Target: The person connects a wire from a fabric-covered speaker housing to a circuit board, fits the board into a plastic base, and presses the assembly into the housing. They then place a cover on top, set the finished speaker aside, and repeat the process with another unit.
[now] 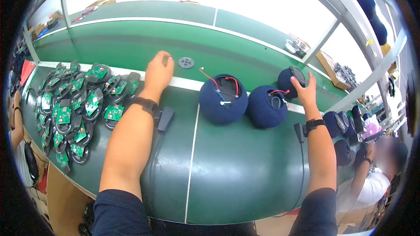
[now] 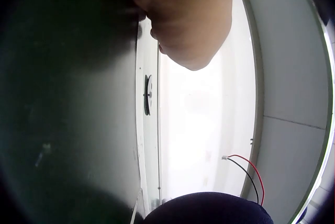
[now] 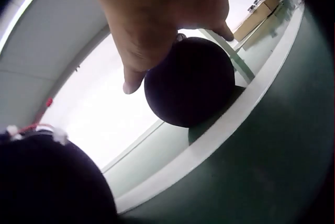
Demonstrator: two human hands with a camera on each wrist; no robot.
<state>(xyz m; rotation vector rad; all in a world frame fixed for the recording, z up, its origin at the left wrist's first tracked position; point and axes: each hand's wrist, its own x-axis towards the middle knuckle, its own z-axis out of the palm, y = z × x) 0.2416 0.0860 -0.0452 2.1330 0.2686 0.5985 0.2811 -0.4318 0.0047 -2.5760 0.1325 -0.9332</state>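
Note:
Two dark blue fabric-covered round housings, one near the middle and another beside it, have open tops with red and dark wires. A third round housing stands behind them at the right. My right hand is at this third one, fingers spread over its top; whether they touch it is unclear. My left hand is above the bench's back edge, fingers loosely bent and holding nothing, left of a grey round disc with holes.
Black oval parts with green circuit boards lie heaped on the bench at the left. More blue housings stand at the right, near a seated person. A cardboard box is at the back right.

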